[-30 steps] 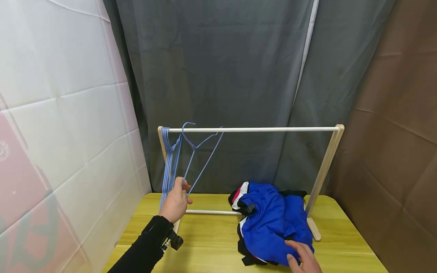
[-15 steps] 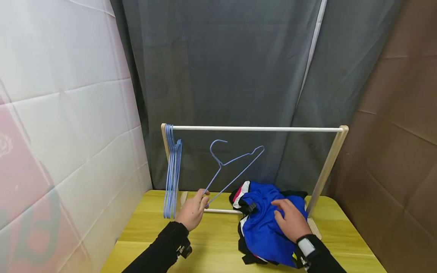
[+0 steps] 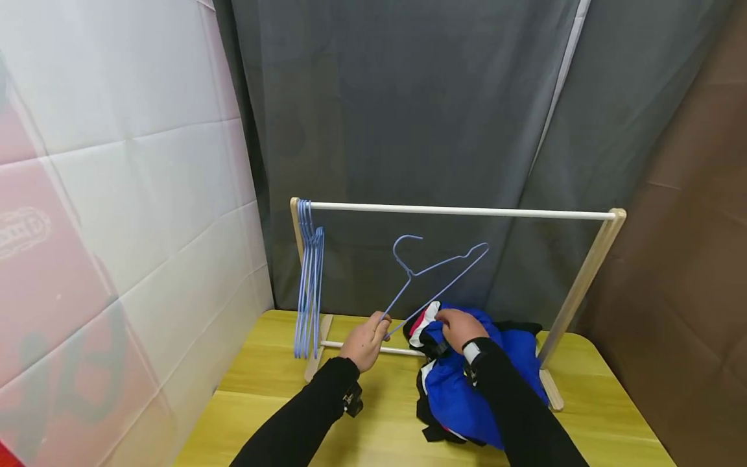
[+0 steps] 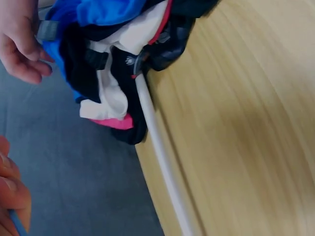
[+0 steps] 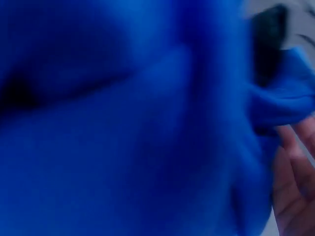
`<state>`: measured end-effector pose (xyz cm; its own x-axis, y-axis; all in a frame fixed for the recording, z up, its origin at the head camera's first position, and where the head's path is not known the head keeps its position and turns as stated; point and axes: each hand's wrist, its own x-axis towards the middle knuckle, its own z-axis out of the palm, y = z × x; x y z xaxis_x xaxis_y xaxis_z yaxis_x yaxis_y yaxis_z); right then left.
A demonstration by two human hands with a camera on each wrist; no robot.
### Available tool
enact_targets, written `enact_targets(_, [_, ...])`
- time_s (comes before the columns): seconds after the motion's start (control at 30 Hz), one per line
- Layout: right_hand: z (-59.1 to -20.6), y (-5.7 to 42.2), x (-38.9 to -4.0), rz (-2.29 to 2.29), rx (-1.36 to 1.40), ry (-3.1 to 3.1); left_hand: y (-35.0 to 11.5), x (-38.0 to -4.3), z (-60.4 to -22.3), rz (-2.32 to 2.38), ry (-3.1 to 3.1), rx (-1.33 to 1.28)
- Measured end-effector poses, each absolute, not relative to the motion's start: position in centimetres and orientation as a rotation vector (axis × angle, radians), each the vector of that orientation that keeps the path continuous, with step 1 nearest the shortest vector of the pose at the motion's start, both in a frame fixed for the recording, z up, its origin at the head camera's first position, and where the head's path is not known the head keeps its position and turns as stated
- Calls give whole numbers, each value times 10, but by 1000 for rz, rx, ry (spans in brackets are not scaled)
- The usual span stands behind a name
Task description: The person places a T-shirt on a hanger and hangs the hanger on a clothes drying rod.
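My left hand (image 3: 364,340) grips one lower corner of a blue wire clothes hanger (image 3: 410,274), whose hook points up in front of the grey curtain. To its right lies a heap of blue, black, white and pink clothes (image 3: 467,405) on the table. My right hand (image 3: 460,329) is over the far part of the heap, fingers loosely bent by the white and pink edge. Blue cloth fills most of the right wrist view, with bent fingers (image 5: 295,182) beside it. In the left wrist view the right hand (image 4: 22,42) appears next to the blue cloth.
A rack with a white top bar (image 3: 461,210) and wooden legs stands on the yellow wooden table (image 3: 262,415). Several blue hangers (image 3: 309,279) hang bunched at its left end. A white lower bar (image 4: 160,147) runs close over the table to the clothes.
The left hand has taken the hanger off the top bar and carried it right, towards the clothes. My right hand has moved forward over the heap, from its near edge to its far part.
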<state>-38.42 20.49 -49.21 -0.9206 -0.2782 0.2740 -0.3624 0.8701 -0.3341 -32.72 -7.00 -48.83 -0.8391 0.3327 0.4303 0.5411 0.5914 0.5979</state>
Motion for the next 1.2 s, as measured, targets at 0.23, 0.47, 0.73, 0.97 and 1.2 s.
enact_targets(0.23, [-494, 201, -382, 235, 523, -3011, -69, -322, -484, -1093, -2592, -682])
enact_targets(0.47, [-494, 213, -371, 129, 509, -3128, -72, -309, -479, -1150, -2610, -684])
enact_targets(0.73, [-490, 217, -362, 114, 494, -3187, -74, -291, -474, -1241, -2631, -699])
enact_targets(0.97, [-500, 229, -353, 264, 359, -3096, -74, -267, -482, -1333, -2681, -692])
enact_targets(1.2, [-475, 260, -345, 458, 180, -2955, -82, -249, -483, -1430, -2685, -737])
